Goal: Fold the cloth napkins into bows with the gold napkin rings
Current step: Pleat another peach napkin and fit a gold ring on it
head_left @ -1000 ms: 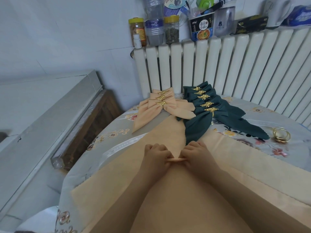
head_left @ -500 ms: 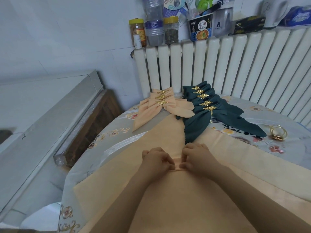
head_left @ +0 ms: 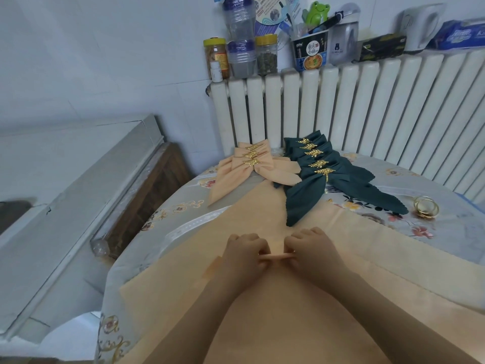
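Note:
A peach cloth napkin (head_left: 162, 282) lies spread on the table in front of me. My left hand (head_left: 244, 254) and my right hand (head_left: 312, 249) sit side by side at its middle, each pinching a narrow raised pleat (head_left: 277, 256) of the peach cloth between them. Behind, three finished peach bows (head_left: 252, 166) with gold leaf rings lie next to several dark green bows (head_left: 322, 172). Loose gold napkin rings (head_left: 425, 207) rest at the right on the tablecloth.
The table carries a grey floral tablecloth (head_left: 168, 216). A white radiator (head_left: 367, 114) stands behind it, its top crowded with jars, bottles and boxes (head_left: 241, 56). A grey ledge and a wooden edge (head_left: 136, 203) run along the left.
Both hands have shifted slightly nearer and gathered the cloth again, so a raised pleat stands between the fingers once more after being pressed flatter half a second ago.

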